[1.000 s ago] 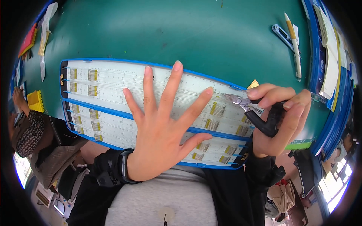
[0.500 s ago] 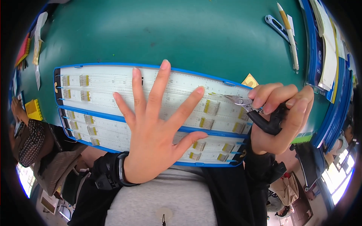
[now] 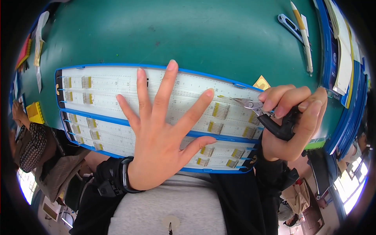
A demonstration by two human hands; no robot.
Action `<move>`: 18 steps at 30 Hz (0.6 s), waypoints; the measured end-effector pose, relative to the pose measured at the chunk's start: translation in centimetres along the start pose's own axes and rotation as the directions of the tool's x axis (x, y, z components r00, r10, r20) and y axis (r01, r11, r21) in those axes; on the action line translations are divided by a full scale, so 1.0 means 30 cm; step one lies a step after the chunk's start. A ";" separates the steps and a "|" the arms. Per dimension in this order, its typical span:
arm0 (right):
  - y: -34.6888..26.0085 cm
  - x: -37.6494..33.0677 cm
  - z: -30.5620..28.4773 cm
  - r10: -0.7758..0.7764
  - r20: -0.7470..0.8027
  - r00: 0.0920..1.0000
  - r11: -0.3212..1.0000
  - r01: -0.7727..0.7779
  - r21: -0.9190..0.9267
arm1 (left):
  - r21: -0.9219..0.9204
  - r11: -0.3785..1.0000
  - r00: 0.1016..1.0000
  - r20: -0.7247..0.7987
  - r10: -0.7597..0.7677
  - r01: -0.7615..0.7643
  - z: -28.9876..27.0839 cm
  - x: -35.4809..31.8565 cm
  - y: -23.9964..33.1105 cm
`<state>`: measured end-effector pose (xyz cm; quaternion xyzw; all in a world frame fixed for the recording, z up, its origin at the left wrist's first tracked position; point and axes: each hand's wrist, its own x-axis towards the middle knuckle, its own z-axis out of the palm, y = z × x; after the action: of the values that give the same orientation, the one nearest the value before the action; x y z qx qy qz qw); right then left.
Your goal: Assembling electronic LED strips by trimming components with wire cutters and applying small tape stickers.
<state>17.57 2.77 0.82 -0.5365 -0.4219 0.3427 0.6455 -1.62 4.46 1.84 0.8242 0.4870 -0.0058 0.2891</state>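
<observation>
A long blue-framed case [image 3: 196,82] with white inner panels lies opened flat, its two halves side by side. Fine pale lines run lengthwise along it, with small yellow-tipped pins [image 3: 221,111] in comb-like rows near both ends. My left hand [image 3: 158,129] rests palm down across both halves, fingers spread, its index fingertip beside a short yellow piece near the pliers' tips. In my right hand [image 3: 295,113] is a small pair of pliers [image 3: 270,119] with silver jaws and black handles. Their narrow tips point left over the upper panel, at that yellow piece; whether they grip it is too small to tell.
The case lies on a green mat [image 3: 164,35]. A pen [image 3: 304,37] and a light-blue cutter [image 3: 289,26] lie at the far right, near stacked blue folders [image 3: 344,98]. A small tan card [image 3: 261,83] touches the case's far edge. Another person's patterned sleeve [image 3: 34,147] shows at left.
Both hands keep almost the same place and pose. The pliers and my right hand appear shifted very slightly right, and the pen and cutter also sit a little further right in view.
</observation>
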 end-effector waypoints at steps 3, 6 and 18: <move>-0.004 0.001 0.006 0.013 -0.008 1.000 1.000 -0.013 0.005 | 0.004 1.000 1.000 0.003 0.002 -0.002 -0.003 -0.002 0.000; -0.001 0.000 0.009 0.028 -0.022 0.999 1.000 -0.028 0.001 | 0.007 1.000 1.000 0.008 0.008 -0.008 -0.003 -0.004 -0.007; -0.006 0.000 0.000 0.007 0.026 1.000 1.000 -0.007 0.004 | 0.011 1.000 1.000 0.006 0.005 -0.005 -0.008 -0.005 0.000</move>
<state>17.57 2.72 0.99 -0.5320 -0.4275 0.3528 0.6401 -1.77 4.45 2.07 0.8270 0.4840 -0.0103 0.2858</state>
